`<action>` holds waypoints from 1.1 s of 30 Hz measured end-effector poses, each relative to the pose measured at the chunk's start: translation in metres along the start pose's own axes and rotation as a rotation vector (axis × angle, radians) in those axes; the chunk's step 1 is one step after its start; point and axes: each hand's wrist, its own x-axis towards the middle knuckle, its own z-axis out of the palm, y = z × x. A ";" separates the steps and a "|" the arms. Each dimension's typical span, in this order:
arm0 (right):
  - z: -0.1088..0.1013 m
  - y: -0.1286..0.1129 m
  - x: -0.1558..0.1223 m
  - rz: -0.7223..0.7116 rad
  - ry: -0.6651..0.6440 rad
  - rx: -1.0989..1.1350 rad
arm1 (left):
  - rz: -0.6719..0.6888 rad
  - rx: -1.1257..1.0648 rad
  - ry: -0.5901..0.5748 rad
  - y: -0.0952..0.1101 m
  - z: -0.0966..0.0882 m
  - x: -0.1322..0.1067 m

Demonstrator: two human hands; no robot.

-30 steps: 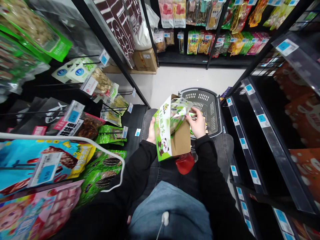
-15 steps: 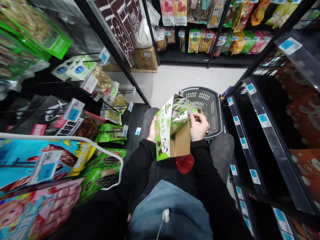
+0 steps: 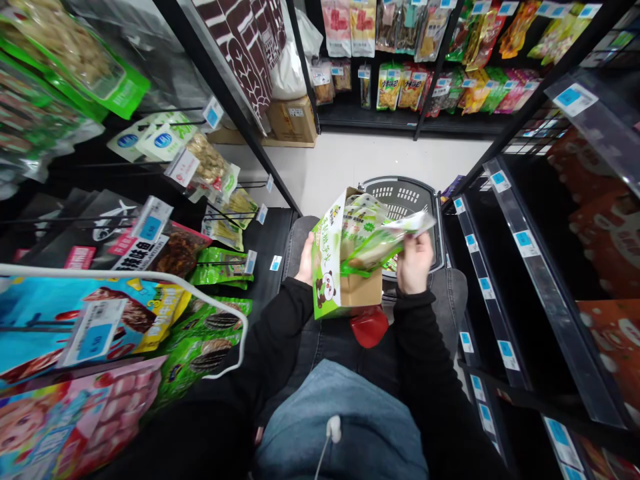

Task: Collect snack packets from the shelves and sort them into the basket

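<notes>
My left hand (image 3: pixel 305 261) grips the left side of a green and white cardboard box (image 3: pixel 326 267) with a panda printed on it, resting above my lap. The box is open toward the right, and several green snack packets (image 3: pixel 363 217) show inside. My right hand (image 3: pixel 416 261) pinches the top edge of one snack packet (image 3: pixel 385 245), which lies tilted, partly out of the box. Beneath the box, a red rounded object (image 3: pixel 369 327) shows between my legs; its kind is unclear.
Behind the box a grey shopping basket (image 3: pixel 434 200) stands on the floor. Hanging snack bags (image 3: pixel 210 327) fill the shelf at left. Shelves with price tags (image 3: pixel 525 241) rise at right, and a cardboard carton (image 3: pixel 293 120) sits at the back.
My right hand has moved right and slightly down, drawing a snack packet partly out of the box. My left hand and the box have stayed nearly in place.
</notes>
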 end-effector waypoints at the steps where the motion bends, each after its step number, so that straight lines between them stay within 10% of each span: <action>1: -0.007 0.001 0.006 -0.004 0.114 0.070 | 0.016 0.009 0.012 0.000 0.001 -0.001; 4: -0.037 0.020 0.022 0.070 0.296 0.182 | 0.097 0.026 0.017 0.002 0.003 -0.003; 10: -0.092 0.098 0.017 0.716 0.291 0.265 | 0.142 0.071 0.022 0.002 0.006 -0.005; 26: -0.097 0.118 0.014 0.552 0.443 0.139 | 0.140 0.120 0.018 0.001 -0.005 0.001; 33: -0.093 0.102 0.008 0.730 0.136 0.353 | 0.144 0.111 0.017 0.001 -0.001 -0.002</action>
